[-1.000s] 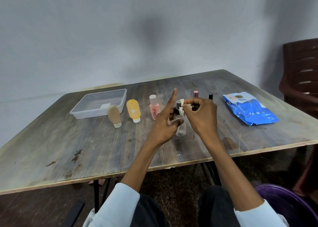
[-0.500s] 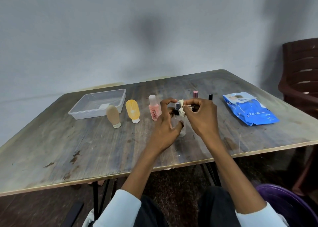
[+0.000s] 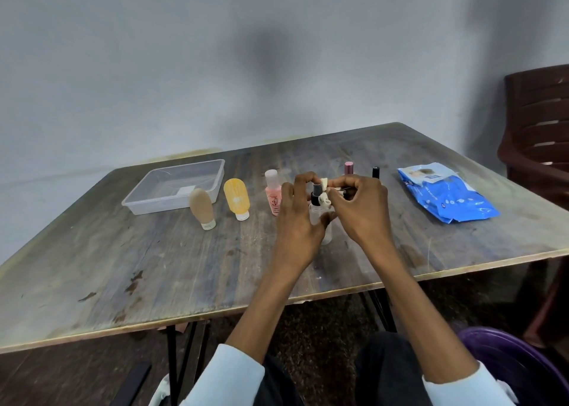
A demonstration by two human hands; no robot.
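Left hand was curled round the clear spray bottle: thumb across the front of the body, fingers wrapped behind, index hooked over near the black pump head. Firm hold, not open.

Right hand was closed in a pinch: thumb and fingertips held a small white piece right at the pump head, touching it. It might have been a tag or a bit of tape; it was too small to say which.

The bottle was upright, between the two hands, over the middle of the table. Its base was at table level, but I couldn't tell whether it rested on the wood or was lifted just clear.

Around it:
- pink bottle, upright, just beside the left hand's knuckles
- yellow tube and beige tube, standing on their caps, further left
- clear plastic tray behind the tubes, beige tube just in front of its wall
- pink-capped tube and black-capped tube behind the right hand, mostly hidden by it
- blue packet lying flat to the right, well apart from the hands
- brown chair past the table's right corner

Closest to the hands were the pink bottle on the left and the two capped tubes behind.
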